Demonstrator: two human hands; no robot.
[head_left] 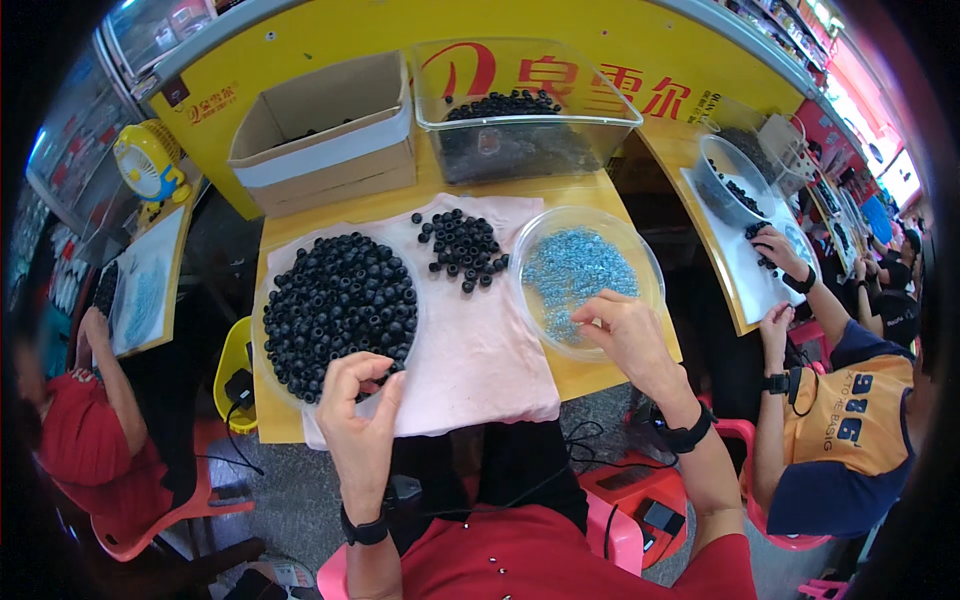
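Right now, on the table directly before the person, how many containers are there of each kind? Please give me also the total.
Cardboard box: 1
Clear rectangular bin: 1
Round tubs: 2, one with black beads, one with small blue pieces
Total: 4

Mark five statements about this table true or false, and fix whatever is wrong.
1. The left hand is at the edge of the large batch of black beads. True.
2. The right hand is over a tub of red pieces. False: the right hand is over small blue pieces.
3. A smaller pile of black beads lies on the pale pink cloth. True.
4. The cardboard box stands right of the clear rectangular bin. False: the cardboard box stands left of it.
5. A mostly yellow fan is at the far left. True.
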